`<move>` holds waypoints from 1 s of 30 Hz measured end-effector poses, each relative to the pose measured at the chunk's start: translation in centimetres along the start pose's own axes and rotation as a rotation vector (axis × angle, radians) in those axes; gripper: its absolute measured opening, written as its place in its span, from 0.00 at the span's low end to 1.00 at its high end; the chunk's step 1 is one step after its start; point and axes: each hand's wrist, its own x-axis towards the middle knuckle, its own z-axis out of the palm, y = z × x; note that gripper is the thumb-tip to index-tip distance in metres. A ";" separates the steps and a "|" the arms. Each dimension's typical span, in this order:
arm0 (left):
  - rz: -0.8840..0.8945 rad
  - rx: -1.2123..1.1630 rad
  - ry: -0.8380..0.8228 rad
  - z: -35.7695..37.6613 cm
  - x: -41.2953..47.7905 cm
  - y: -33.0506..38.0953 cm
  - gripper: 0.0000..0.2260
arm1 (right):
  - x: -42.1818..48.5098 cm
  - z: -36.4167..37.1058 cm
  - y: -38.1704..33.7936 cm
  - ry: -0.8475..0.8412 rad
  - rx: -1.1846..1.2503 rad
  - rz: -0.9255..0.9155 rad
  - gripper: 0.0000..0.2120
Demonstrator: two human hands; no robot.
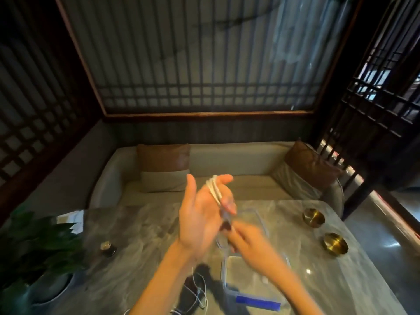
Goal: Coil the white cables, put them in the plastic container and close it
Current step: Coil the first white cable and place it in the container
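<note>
Left hand [200,214] spread, white cable [214,189] looped round fingers [225,179] | right hand [250,242] pinches its tail

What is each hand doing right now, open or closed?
Left hand: open, fingers straight, thin white cable coiled around them.
Right hand: blurred by motion, cannot be told.

Grey marbled counter [141,226] w/ leafy green plant [34,244] in pale pot [56,289] at near L edge, small dark jar [108,247] just beside the foliage, white paper [72,220] further back. Far brass bowl [313,217] near R edge, near brass bowl [334,243] close to it, not touching. Behind the counter, beige sofa [245,155] w/ back cushion [163,157] & corner cushion [311,164], both brown; slatted panel [200,53] above, dark lattice screen [375,98] at R.
</note>
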 end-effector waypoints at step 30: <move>-0.232 0.331 -0.055 -2.6 -3.7 -4.0 0.27 | 1.2 -3.7 -0.4 0.220 0.205 -0.163 0.11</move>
